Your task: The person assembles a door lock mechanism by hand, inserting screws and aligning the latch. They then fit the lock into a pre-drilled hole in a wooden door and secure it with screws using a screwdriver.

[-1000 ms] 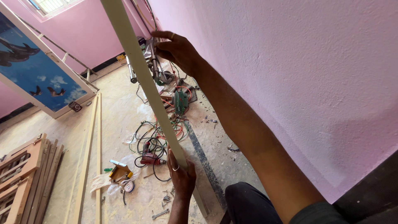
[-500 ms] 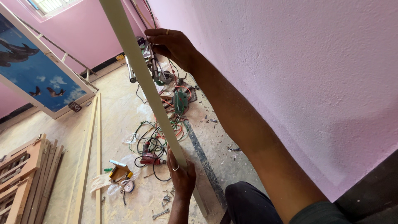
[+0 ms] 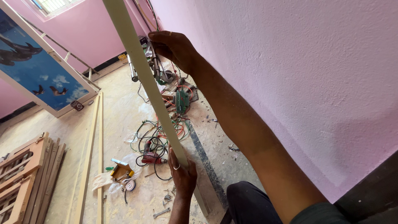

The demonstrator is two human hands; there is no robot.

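A long pale cream strip of trim point(image 3: 143, 74) stands upright and slightly tilted beside the pink wall point(image 3: 290, 62), running from the top of the view down to the floor. My left hand point(image 3: 181, 174) is wrapped around the strip low down; a ring shows on one finger. My right hand point(image 3: 172, 47) reaches up and holds the strip's far edge near the top, arm stretched along the wall.
On the dusty floor lie tangled cables point(image 3: 155, 139), a red power drill point(image 3: 151, 157), a green power tool point(image 3: 181, 101), a yellow tool point(image 3: 120, 170), loose bits and a spanner point(image 3: 161, 213). Wooden battens point(image 3: 89, 161), stacked frames point(image 3: 25, 174) and a blue picture panel point(image 3: 37, 79) sit left.
My right hand has slid slightly higher along the strip. The left hand and the strip stay in place.
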